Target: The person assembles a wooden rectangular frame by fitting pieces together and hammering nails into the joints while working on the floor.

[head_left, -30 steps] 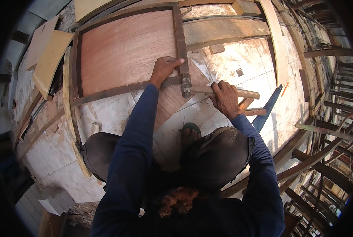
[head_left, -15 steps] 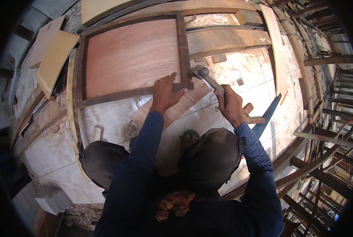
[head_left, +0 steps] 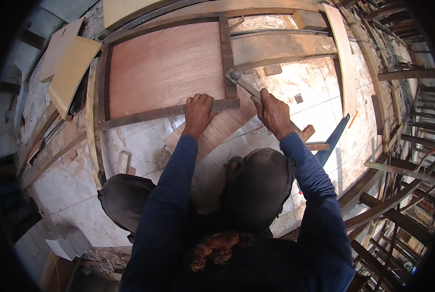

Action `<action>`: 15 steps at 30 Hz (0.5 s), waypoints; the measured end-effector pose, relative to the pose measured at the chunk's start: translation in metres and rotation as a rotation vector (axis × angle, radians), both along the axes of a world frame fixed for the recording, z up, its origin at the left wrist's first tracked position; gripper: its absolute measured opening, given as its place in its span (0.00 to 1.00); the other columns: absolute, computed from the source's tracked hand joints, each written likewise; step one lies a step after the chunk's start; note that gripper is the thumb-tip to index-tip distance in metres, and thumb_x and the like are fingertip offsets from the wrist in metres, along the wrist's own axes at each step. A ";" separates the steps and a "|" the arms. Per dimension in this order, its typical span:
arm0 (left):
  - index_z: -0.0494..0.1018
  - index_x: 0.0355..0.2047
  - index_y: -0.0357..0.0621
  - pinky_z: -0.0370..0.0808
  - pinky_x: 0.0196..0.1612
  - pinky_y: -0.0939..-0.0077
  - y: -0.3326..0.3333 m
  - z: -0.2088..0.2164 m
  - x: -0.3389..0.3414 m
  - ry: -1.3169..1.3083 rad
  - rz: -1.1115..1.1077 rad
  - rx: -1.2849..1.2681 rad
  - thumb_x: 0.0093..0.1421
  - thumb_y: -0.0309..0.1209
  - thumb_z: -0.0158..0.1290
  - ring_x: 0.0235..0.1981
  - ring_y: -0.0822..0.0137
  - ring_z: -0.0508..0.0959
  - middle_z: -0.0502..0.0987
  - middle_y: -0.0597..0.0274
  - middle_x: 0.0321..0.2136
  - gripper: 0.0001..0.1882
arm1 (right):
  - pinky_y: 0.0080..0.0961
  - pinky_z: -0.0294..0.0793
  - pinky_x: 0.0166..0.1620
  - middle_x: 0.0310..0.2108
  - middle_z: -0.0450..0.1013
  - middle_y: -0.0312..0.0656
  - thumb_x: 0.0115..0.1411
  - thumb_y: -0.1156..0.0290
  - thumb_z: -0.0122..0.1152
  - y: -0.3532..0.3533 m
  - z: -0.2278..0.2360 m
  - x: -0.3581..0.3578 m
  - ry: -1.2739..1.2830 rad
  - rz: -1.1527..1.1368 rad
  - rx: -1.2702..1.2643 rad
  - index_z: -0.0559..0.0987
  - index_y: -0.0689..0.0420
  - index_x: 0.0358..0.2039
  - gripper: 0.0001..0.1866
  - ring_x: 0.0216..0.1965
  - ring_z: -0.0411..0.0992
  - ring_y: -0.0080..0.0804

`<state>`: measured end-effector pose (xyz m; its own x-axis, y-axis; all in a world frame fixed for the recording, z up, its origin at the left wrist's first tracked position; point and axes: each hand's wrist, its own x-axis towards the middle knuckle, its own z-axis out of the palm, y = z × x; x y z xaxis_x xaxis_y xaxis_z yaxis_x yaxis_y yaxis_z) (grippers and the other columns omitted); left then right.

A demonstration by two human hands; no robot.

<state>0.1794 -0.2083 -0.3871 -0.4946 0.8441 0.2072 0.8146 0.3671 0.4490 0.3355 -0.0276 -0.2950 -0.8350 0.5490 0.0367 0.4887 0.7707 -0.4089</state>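
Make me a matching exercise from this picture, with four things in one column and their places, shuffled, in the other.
Things
1. Bare left hand in a blue sleeve
2. Wooden-handled hammer with a grey head
3. Long, tapering blue blade
4. Flat, reddish plywood panel

Places
A. Edged by a dark, rectangular wooden frame
B. Gripped in the bare right hand
C. To the right of the right hand
D. Curled over the frame's lower rail

Pairs: 1-D, 2-B, 3-C, 4-A
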 end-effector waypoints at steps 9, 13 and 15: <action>0.75 0.32 0.45 0.62 0.44 0.64 -0.003 0.004 0.000 0.018 -0.057 -0.002 0.42 0.39 0.68 0.41 0.62 0.72 0.74 0.64 0.34 0.20 | 0.45 0.71 0.25 0.20 0.73 0.50 0.64 0.56 0.54 -0.013 -0.022 0.009 0.132 0.022 -0.082 0.67 0.57 0.33 0.16 0.23 0.74 0.53; 0.75 0.32 0.47 0.62 0.42 0.66 -0.019 -0.015 0.002 0.074 -0.019 0.042 0.39 0.40 0.69 0.40 0.63 0.72 0.75 0.65 0.32 0.21 | 0.47 0.73 0.29 0.25 0.75 0.54 0.64 0.56 0.53 -0.023 -0.009 -0.021 -0.058 0.144 -0.033 0.68 0.58 0.33 0.17 0.25 0.75 0.55; 0.76 0.32 0.48 0.61 0.43 0.66 -0.024 -0.007 0.008 0.021 0.028 -0.004 0.39 0.41 0.69 0.39 0.64 0.72 0.75 0.67 0.33 0.21 | 0.45 0.72 0.26 0.24 0.74 0.54 0.64 0.56 0.54 -0.038 0.000 -0.013 0.112 0.027 -0.086 0.68 0.58 0.34 0.16 0.23 0.74 0.55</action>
